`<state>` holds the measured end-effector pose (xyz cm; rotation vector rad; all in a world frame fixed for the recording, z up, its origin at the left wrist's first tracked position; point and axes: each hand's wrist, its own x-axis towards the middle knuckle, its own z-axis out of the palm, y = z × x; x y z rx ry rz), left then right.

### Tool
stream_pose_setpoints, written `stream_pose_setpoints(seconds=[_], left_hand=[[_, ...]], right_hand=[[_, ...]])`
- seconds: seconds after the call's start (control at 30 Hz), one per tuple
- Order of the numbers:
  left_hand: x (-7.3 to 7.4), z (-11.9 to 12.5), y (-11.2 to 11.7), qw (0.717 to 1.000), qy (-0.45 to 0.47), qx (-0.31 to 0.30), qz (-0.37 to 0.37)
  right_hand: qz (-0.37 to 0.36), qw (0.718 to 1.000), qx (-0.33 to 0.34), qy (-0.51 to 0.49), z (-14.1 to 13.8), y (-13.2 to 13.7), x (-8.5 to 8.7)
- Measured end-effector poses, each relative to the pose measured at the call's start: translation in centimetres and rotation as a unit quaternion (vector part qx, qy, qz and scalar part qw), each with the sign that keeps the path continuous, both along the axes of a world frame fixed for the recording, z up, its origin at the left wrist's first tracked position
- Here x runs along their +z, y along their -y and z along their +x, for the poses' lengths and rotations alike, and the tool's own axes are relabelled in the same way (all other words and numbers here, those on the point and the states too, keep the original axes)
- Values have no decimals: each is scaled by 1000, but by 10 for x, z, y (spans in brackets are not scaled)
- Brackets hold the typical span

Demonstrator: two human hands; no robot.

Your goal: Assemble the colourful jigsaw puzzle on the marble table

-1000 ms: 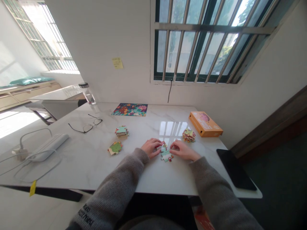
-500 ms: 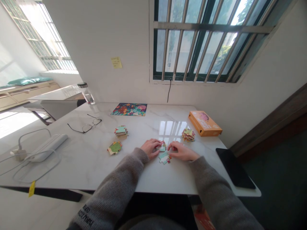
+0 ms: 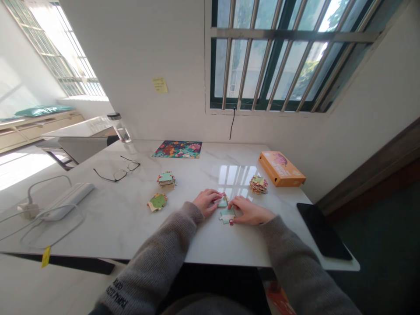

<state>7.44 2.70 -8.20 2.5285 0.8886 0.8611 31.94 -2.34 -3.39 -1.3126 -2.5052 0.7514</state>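
My left hand (image 3: pixel 206 201) and my right hand (image 3: pixel 248 210) rest on the white marble table (image 3: pixel 118 218), close together near its front edge. Between them lie two small puzzle pieces. The left fingers pinch the upper teal piece (image 3: pixel 223 202). The right fingers curl over the lower teal piece with a red spot (image 3: pixel 227 215) and press on it. The two pieces sit almost touching. Both arms wear grey knit sleeves.
Piles of puzzle pieces lie at centre left (image 3: pixel 166 180), front left (image 3: pixel 158 202) and right (image 3: pixel 258 184). An orange box (image 3: pixel 281 169), a colourful puzzle picture (image 3: pixel 177 149), glasses (image 3: pixel 117 171), a bottle (image 3: pixel 120 127), a white power strip (image 3: pixel 64 201) and a black tablet (image 3: pixel 323 236) share the table.
My right hand has slid toward me and leftward over the lower piece, turning and shifting it slightly. My left hand has stayed on the upper piece.
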Motion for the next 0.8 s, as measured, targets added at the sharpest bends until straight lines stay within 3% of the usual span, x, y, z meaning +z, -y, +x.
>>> stream_pose_setpoints(seconds=[0.17,0.33,0.57,0.8], left_hand=[[14,2,11,999,16,-31,14],[23,8,22,997,-40,-58,25],[22,14,26,991,-95,-78,55],[19,11,21,998,-31,-35,41]], right_hand=[[6,999,-12,-32,-1,3,-1],[11,999,-21,-40,-2,3,-4],[19,998,-36,-43,-4,4,-4],[25,991,-20,-130,-5,3,2]])
